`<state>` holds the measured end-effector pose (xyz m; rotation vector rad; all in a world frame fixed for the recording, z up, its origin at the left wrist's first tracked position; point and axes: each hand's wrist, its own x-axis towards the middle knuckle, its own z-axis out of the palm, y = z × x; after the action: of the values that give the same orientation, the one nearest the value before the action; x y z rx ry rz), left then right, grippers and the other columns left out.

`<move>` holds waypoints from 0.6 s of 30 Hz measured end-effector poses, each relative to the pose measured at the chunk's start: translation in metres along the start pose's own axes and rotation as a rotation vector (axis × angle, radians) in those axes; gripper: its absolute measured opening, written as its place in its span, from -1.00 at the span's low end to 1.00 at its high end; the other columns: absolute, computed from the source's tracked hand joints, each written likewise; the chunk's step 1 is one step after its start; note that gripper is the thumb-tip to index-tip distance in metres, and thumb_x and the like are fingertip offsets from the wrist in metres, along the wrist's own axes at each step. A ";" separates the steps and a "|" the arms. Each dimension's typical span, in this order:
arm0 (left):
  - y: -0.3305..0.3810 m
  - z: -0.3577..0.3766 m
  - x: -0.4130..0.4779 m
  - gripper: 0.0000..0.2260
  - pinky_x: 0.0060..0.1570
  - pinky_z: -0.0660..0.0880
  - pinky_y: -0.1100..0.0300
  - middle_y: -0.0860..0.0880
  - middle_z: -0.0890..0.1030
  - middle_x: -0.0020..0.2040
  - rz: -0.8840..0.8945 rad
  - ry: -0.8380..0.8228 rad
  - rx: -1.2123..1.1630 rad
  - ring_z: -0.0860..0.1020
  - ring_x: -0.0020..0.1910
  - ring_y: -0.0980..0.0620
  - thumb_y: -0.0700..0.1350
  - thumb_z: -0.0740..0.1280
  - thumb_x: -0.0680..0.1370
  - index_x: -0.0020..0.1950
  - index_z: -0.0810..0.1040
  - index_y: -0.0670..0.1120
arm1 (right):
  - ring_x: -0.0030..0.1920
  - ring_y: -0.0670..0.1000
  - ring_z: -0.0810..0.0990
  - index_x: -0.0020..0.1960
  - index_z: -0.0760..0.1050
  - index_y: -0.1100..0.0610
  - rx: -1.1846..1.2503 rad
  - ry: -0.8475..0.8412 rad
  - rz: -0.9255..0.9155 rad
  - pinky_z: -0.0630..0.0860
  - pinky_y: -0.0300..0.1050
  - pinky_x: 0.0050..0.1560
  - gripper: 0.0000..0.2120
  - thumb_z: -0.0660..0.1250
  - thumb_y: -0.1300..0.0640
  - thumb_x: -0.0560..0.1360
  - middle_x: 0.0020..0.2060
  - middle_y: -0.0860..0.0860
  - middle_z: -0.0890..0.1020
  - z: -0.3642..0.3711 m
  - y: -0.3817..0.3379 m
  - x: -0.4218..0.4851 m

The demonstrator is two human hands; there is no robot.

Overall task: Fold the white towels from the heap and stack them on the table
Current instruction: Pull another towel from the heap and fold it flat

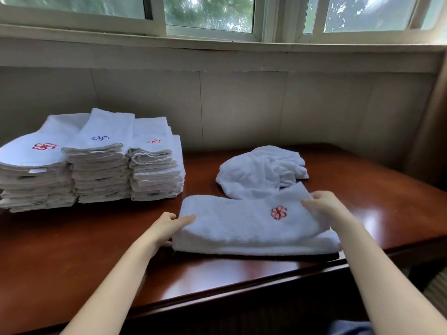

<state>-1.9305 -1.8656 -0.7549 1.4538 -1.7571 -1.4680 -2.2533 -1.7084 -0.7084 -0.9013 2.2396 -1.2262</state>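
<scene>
Neatly folded white towel [244, 226], red-embroidered.

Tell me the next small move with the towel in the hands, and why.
Probably fold it in half: carry the right end, pinched by the right hand, over to the left hand. The towel still lies long, wider than the three stacks.

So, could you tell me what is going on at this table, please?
A person is folding a white towel on the wooden table, the left hand gripping its left end and the right hand its right. Three stacks of folded towels stand to the left; a small unfolded heap waits behind.
</scene>
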 end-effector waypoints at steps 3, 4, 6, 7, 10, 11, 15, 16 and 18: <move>0.001 0.002 0.000 -0.43 -0.26 0.48 0.21 -0.08 0.61 -0.05 -0.022 -0.016 0.024 0.56 -0.19 0.05 0.19 0.49 0.26 0.06 0.52 -0.20 | -0.22 0.06 0.51 0.02 0.55 0.33 -0.230 -0.077 0.171 0.37 -0.15 -0.18 -0.81 0.36 0.21 0.49 -0.15 0.14 0.56 0.005 0.018 0.007; 0.001 0.002 0.001 -0.44 -0.25 0.48 0.22 -0.06 0.65 -0.11 -0.032 -0.030 0.014 0.59 -0.20 0.03 0.18 0.49 0.22 0.01 0.55 -0.19 | -0.13 0.09 0.54 0.07 0.55 0.37 -0.224 -0.068 0.192 0.40 -0.11 -0.11 -0.76 0.36 0.21 0.50 -0.10 0.17 0.58 0.004 0.019 0.009; 0.001 0.001 0.003 -0.48 -0.20 0.49 0.22 -0.06 0.69 -0.13 -0.043 -0.044 -0.038 0.64 -0.14 0.01 0.13 0.53 0.24 0.03 0.61 -0.19 | -0.01 0.15 0.57 0.11 0.53 0.39 -0.159 -0.039 0.219 0.47 0.01 0.03 -0.73 0.34 0.21 0.51 0.00 0.24 0.61 -0.002 0.014 0.010; 0.001 0.000 0.003 -0.49 -0.16 0.50 0.21 -0.08 0.69 -0.10 -0.047 -0.049 -0.063 0.64 -0.10 -0.01 0.11 0.54 0.28 0.07 0.61 -0.19 | -0.01 0.16 0.57 0.12 0.52 0.39 -0.064 -0.035 0.244 0.50 0.03 0.04 -0.74 0.32 0.23 0.52 0.01 0.25 0.60 -0.006 0.012 0.011; 0.002 0.001 0.003 -0.51 -0.17 0.49 0.21 -0.09 0.69 -0.08 -0.048 -0.053 -0.060 0.64 -0.08 -0.02 0.10 0.54 0.31 0.08 0.60 -0.20 | -0.19 0.18 0.59 0.09 0.47 0.36 0.103 -0.011 0.315 0.58 -0.05 -0.31 -0.79 0.30 0.25 0.52 -0.09 0.24 0.60 -0.021 0.007 0.010; 0.003 0.002 0.002 -0.52 -0.21 0.48 0.24 -0.07 0.68 -0.10 -0.042 -0.052 -0.038 0.63 -0.11 0.01 0.11 0.55 0.30 0.05 0.59 -0.18 | -0.20 0.19 0.59 0.09 0.46 0.36 0.034 -0.005 0.323 0.56 -0.08 -0.33 -0.79 0.29 0.26 0.51 -0.10 0.24 0.59 -0.024 0.008 0.011; 0.004 0.008 0.001 -0.54 -0.24 0.45 0.27 -0.04 0.69 -0.12 -0.010 -0.059 0.029 0.63 -0.14 0.05 0.13 0.54 0.27 0.00 0.61 -0.15 | -0.23 0.15 0.53 0.20 0.39 0.30 -0.280 -0.106 0.367 0.49 -0.05 -0.27 -0.70 0.30 0.29 0.48 -0.04 0.24 0.49 -0.021 0.020 0.009; 0.004 0.008 0.001 -0.53 -0.22 0.47 0.26 -0.04 0.69 -0.13 -0.005 -0.061 0.036 0.64 -0.14 0.04 0.13 0.53 0.24 -0.02 0.62 -0.16 | -0.25 0.14 0.53 0.21 0.38 0.28 -0.299 -0.123 0.373 0.49 -0.05 -0.29 -0.68 0.30 0.29 0.47 -0.04 0.24 0.48 -0.021 0.022 0.009; 0.004 0.009 0.000 -0.50 -0.16 0.50 0.22 -0.07 0.70 -0.14 0.007 -0.056 0.037 0.65 -0.13 -0.01 0.14 0.47 0.18 -0.04 0.65 -0.17 | -0.31 0.13 0.53 0.19 0.38 0.30 -0.294 -0.109 0.356 0.49 -0.09 -0.34 -0.67 0.31 0.30 0.45 -0.09 0.22 0.48 -0.024 0.021 0.009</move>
<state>-1.9399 -1.8621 -0.7541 1.4357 -1.8298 -1.4939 -2.2821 -1.6928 -0.7149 -0.6119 2.3964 -0.6865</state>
